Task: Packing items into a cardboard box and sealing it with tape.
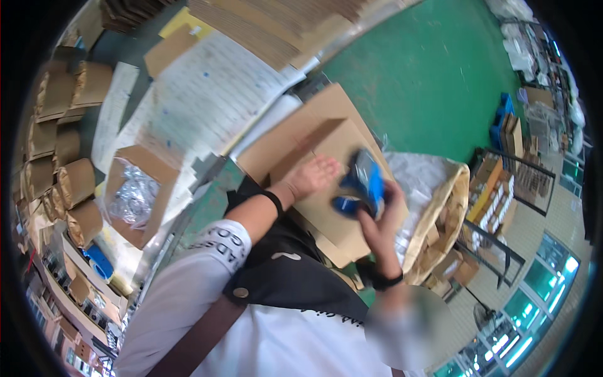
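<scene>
My right hand [383, 223] is closed around a blue-and-black tape dispenser [364, 182], which is smeared by motion. It is held over a brown cardboard box [330, 217] in front of my body. My left hand [314, 180] lies palm up with its fingers stretched out, over the left part of the box. Nothing is in it. Whether the left hand touches the cardboard I cannot tell. A wide cardboard flap [339, 103] stands out beyond the box on the far side.
On the left, a table carries large written paper sheets [207, 88] and an open carton [160, 169] with clear plastic in it. Stacked flat cardboard [276, 25] lies at the far side. A large yellow-edged sack [461, 188] stands right of the box, beside green floor [433, 81].
</scene>
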`<move>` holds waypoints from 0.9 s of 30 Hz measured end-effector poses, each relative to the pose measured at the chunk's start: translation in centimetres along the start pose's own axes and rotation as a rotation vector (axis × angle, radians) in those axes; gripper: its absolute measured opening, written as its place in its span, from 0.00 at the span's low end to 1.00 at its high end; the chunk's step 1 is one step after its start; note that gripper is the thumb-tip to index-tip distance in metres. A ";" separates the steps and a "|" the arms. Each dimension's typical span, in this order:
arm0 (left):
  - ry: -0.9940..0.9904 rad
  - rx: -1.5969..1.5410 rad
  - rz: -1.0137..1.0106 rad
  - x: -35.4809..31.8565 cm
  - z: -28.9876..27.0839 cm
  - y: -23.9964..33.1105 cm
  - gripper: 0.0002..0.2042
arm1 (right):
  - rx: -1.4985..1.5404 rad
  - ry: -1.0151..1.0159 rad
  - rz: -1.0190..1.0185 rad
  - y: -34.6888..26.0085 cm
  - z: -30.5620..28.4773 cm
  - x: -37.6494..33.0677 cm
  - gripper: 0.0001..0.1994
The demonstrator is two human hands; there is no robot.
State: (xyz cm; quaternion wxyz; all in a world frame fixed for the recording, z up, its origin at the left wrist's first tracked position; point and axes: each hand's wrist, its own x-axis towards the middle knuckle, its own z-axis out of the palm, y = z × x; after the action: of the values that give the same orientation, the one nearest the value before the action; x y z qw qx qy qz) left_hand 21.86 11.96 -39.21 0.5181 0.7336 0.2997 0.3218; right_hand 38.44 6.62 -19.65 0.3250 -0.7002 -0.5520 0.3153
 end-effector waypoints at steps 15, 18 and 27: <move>-0.099 0.708 -0.140 1.8 0.8 7.7 0.15 | -0.297 -0.093 -0.054 13.0 -5.5 -9.0 0.24; -0.165 -0.299 -0.921 3.6 5.0 7.8 0.18 | -0.271 -0.064 -0.063 13.6 -5.7 -9.3 0.24; -0.331 -0.622 -1.171 5.3 4.5 12.5 0.15 | -0.212 -0.054 -0.036 14.1 -5.7 -9.8 0.24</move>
State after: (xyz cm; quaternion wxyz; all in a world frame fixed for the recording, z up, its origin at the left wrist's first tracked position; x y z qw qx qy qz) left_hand 29.97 9.92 -27.61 0.8324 0.3072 0.4578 -0.0568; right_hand 49.13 -6.12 -26.74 0.2398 -0.7118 -0.6035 0.2678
